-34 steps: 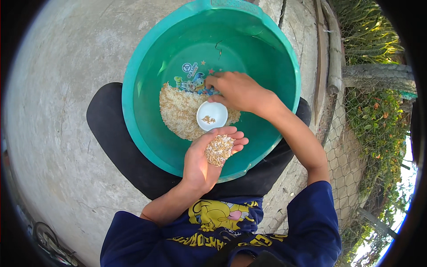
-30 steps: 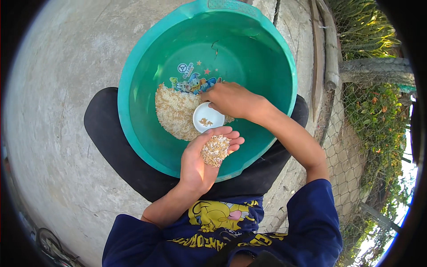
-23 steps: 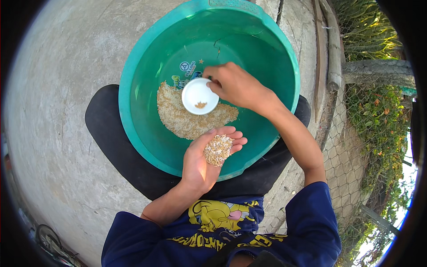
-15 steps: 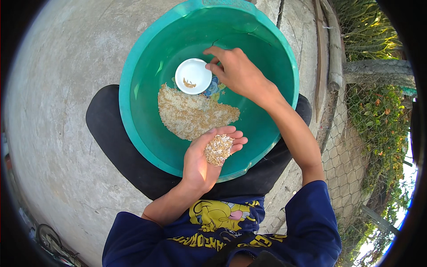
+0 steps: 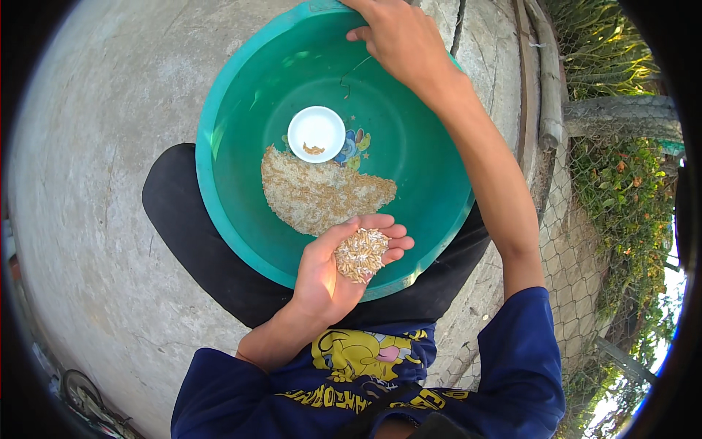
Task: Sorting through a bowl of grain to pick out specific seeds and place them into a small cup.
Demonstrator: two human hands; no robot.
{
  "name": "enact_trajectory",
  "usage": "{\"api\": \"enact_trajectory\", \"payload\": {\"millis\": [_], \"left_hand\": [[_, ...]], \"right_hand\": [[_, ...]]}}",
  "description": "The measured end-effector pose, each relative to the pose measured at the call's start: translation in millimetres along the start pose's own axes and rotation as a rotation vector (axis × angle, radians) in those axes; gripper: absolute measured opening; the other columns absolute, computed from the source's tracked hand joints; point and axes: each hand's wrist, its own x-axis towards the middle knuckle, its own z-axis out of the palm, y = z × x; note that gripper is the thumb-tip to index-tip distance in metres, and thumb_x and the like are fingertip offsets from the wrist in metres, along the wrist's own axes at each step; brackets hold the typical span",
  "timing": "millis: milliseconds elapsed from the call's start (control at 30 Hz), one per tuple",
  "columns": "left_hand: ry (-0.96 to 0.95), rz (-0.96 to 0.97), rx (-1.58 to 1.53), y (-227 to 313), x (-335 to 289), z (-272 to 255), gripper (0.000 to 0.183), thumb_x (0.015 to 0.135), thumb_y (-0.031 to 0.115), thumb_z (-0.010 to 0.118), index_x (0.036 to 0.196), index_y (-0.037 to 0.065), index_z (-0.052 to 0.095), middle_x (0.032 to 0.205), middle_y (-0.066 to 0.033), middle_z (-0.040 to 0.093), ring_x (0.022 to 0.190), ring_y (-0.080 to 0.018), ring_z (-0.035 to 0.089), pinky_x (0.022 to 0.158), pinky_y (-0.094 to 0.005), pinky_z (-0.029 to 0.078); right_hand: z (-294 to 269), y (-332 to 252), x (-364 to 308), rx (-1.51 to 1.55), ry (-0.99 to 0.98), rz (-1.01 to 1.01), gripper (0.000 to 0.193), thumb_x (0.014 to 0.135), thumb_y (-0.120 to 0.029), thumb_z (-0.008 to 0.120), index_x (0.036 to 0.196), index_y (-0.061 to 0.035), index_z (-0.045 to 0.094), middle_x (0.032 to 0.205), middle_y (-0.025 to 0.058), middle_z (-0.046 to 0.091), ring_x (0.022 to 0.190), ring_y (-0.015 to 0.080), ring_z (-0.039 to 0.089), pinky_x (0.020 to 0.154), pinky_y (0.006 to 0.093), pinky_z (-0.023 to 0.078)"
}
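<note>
My left hand (image 5: 319, 282) is palm up over the near side of a green plastic basin (image 5: 238, 241), cupping a small heap of mixed white and tan rice grains (image 5: 361, 254). My right hand (image 5: 409, 47) is at the basin's far rim, thumb on the inside and other fingers over the edge, partly cut off by the frame. On the basin floor lies a flat spread of white rice and brown husked grains (image 5: 314, 194). A small white dish (image 5: 316, 128) stands at the spread's far edge, with a few brown grains in it.
The basin rests against my black-trousered legs (image 5: 205, 227) on a concrete floor (image 5: 95, 168). At right are wooden poles (image 5: 550, 88), a wire-mesh fence (image 5: 567, 285) and plants (image 5: 625, 197). A bicycle wheel (image 5: 80, 391) shows at lower left.
My right hand has moved from beside the white dish up to the basin's far rim. The basin has shifted slightly. My left hand still cups the rice, a little lower.
</note>
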Motion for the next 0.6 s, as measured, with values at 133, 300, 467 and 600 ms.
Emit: {"api": "enact_trajectory", "payload": {"millis": [133, 300, 467, 600], "left_hand": [[0.027, -0.032, -0.108, 10, 2, 3, 0.042, 0.102, 0.023, 0.044, 0.122, -0.012, 0.055, 0.119, -0.0251, 0.063, 0.114, -0.0376, 0.062, 0.101, -0.0435, 0.050], [0.027, 0.080, -0.179, 26, 5, 10, 0.041, 0.102, 0.022, 0.045, 0.122, -0.013, 0.054, 0.119, -0.0246, 0.063, 0.114, -0.0378, 0.062, 0.101, -0.0430, 0.050], [0.095, 0.214, -0.098, 23, 10, 1, 0.040, 0.102, 0.020, 0.043, 0.122, -0.012, 0.054, 0.119, -0.0250, 0.062, 0.115, -0.0377, 0.061, 0.101, -0.0431, 0.049], [0.109, 0.192, -0.077, 15, 6, -16, 0.041, 0.102, 0.021, 0.041, 0.122, -0.012, 0.054, 0.119, -0.0250, 0.062, 0.115, -0.0376, 0.061, 0.101, -0.0431, 0.049]], "right_hand": [[33, 1, 16, 0.031, 0.004, -0.071, 0.066, 0.083, -0.009, 0.070, 0.143, -0.0117, 0.045, 0.114, 0.0165, 0.063, 0.101, 0.0357, 0.064, 0.080, 0.0466, 0.053], [63, -6, 22, 0.097, 0.032, -0.146, 0.053, 0.082, -0.013, 0.072, 0.132, -0.0197, 0.059, 0.098, 0.0121, 0.066, 0.091, 0.0357, 0.068, 0.073, 0.0507, 0.056], [66, -7, 17, 0.086, 0.157, -0.176, 0.051, 0.082, -0.014, 0.073, 0.131, -0.0183, 0.060, 0.105, 0.0104, 0.064, 0.099, 0.0336, 0.066, 0.079, 0.0470, 0.053], [22, -30, 1, -0.401, 0.309, -0.347, 0.059, 0.084, -0.010, 0.071, 0.139, -0.0091, 0.050, 0.115, 0.0151, 0.064, 0.104, 0.0343, 0.064, 0.084, 0.0449, 0.053]]}}
